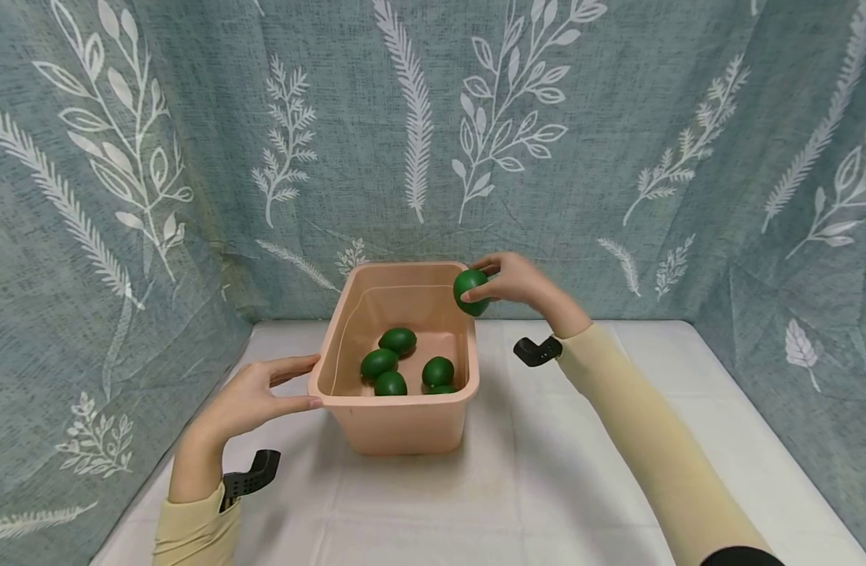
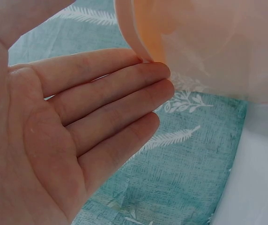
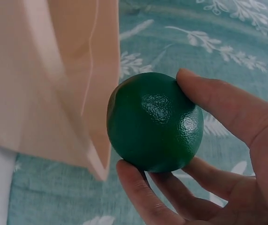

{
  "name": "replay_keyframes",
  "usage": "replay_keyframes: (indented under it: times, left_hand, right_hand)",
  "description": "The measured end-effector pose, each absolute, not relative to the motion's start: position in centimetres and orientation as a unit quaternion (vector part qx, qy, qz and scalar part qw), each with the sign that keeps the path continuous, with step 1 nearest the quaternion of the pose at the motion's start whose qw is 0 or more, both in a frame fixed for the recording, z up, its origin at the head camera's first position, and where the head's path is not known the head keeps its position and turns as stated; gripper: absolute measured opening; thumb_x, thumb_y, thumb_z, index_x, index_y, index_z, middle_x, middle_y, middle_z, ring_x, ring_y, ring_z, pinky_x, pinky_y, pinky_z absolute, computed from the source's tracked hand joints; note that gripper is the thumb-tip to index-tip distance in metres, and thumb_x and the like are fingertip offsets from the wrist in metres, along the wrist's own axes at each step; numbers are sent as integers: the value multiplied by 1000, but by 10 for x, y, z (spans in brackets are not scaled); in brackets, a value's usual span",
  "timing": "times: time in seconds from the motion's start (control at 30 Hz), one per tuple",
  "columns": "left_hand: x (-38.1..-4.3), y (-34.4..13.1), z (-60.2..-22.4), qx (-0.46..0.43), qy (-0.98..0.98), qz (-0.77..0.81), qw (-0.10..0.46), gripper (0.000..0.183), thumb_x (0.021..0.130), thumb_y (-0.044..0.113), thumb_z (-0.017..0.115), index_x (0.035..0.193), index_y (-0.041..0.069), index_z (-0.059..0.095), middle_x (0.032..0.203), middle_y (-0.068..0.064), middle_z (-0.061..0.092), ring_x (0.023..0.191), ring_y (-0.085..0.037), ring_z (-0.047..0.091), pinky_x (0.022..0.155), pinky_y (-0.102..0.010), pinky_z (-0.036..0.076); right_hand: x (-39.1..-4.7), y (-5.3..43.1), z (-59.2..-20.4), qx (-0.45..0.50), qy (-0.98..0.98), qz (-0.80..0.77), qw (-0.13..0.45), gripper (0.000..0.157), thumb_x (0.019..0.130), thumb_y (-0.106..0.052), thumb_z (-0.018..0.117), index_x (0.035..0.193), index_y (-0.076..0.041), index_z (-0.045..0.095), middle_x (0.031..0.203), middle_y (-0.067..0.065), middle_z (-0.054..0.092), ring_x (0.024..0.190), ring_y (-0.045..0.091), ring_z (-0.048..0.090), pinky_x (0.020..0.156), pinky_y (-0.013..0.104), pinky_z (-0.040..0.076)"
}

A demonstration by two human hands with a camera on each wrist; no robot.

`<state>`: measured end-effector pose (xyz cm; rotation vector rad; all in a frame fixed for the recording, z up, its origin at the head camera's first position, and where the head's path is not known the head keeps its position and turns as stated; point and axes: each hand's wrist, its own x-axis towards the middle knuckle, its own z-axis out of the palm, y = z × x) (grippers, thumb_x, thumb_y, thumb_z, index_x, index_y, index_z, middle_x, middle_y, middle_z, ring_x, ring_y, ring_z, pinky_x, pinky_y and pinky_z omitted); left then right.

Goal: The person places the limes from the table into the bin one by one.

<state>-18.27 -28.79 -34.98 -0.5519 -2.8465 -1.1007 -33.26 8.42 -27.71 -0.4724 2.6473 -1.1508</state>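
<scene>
My right hand [image 1: 512,277] pinches a green lime [image 1: 469,292] between thumb and fingers, above the right rim of a peach plastic bin [image 1: 404,424]. In the right wrist view the lime [image 3: 155,122] is round and glossy, next to the bin's wall [image 3: 54,84]. Several more limes [image 1: 397,340] lie on the bin's floor; one at the front is partly hidden by the near rim. My left hand [image 1: 252,397] touches the bin's left rim near the front corner. In the left wrist view its fingers [image 2: 115,93] are straight, their tips against the bin's edge.
The bin stands on a white-covered table [image 1: 560,472]. Teal cloth [image 1: 433,157] with white leaf prints hangs behind and along both sides. Each wrist wears a black camera mount, such as the one on the right wrist [image 1: 536,351].
</scene>
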Motion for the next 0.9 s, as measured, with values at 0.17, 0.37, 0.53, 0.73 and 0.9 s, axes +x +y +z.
replay_keyframes:
  times: [0.17,0.37,0.53,0.73,0.9]
  left_hand:
    - [-183,-289,-351,-179,-918,-353,24,65,81,42,73,135,10,54,134,-9,57,126,-33,51,103,-54,42]
    - [-183,-289,-351,-176,-919,-352,23,65,81,43,73,135,11,54,134,-8,57,127,-32,51,103,-53,43]
    - [-184,-288,-351,-173,-919,-353,22,66,81,44,73,135,11,55,134,-8,57,127,-32,51,103,-51,43]
    - [-184,-287,-351,-172,-918,-357,13,67,81,44,73,136,11,53,135,-9,56,128,-32,49,103,-51,43]
    - [-182,-288,-350,-171,-919,-354,17,66,81,44,73,135,11,54,134,-9,57,127,-32,50,103,-53,43]
  right_hand:
    - [-338,68,-278,-160,889,-408,134,66,78,-30,78,136,-13,52,135,14,53,106,25,63,82,31,58]
    - [-342,50,-281,-165,881,-420,141,64,78,-29,79,135,-14,53,133,14,54,103,24,64,81,32,58]
    - [-343,40,-287,-172,875,-431,136,66,81,-28,76,139,-12,49,136,15,52,109,27,61,88,37,56]
    - [-340,43,-287,-177,877,-430,121,61,84,-29,72,139,-13,48,141,12,48,121,28,54,97,40,51]
    - [-333,54,-280,-191,894,-393,94,62,83,-36,72,138,-17,50,139,10,51,126,28,50,99,45,48]
